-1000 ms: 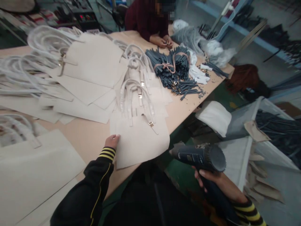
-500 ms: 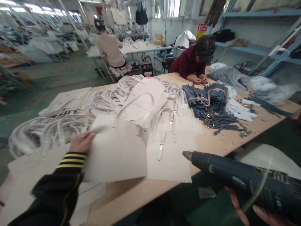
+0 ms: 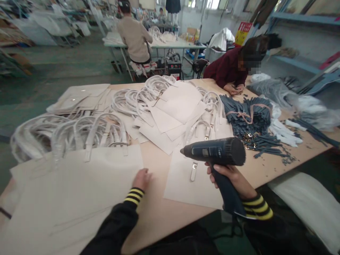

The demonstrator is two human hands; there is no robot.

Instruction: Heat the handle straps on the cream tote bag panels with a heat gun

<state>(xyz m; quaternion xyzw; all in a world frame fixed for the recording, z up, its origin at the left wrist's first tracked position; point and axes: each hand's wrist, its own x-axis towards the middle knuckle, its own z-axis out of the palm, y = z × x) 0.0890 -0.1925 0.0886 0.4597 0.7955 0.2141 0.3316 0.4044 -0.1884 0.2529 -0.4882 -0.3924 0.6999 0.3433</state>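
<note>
My right hand [image 3: 231, 177] is wrapped round the handle of a dark blue heat gun [image 3: 212, 150], whose nozzle points left. Below the gun lies a beige bag panel [image 3: 183, 184] with a buckled strap tab [image 3: 194, 171] on it. My left hand [image 3: 142, 179] is over the bare tabletop, slightly blurred, with its fingers loosely apart and nothing visible in them. Just left of it is a stack of beige bag panels [image 3: 87, 180] with looped handles [image 3: 92, 131] at their far edge.
More beige panels [image 3: 180, 101] and handle loops are heaped mid-table [image 3: 156, 159]. Dark strap bundles [image 3: 244, 113] and buckled straps [image 3: 268, 143] lie to the right. A co-worker in dark red [image 3: 225, 69] leans over the far edge. Behind, another person [image 3: 134, 35] sits at a table.
My left hand has let go of the handled bag panel, which now lies on the left stack, and has moved right. My right hand has brought the heat gun left over the buckled panel.
</note>
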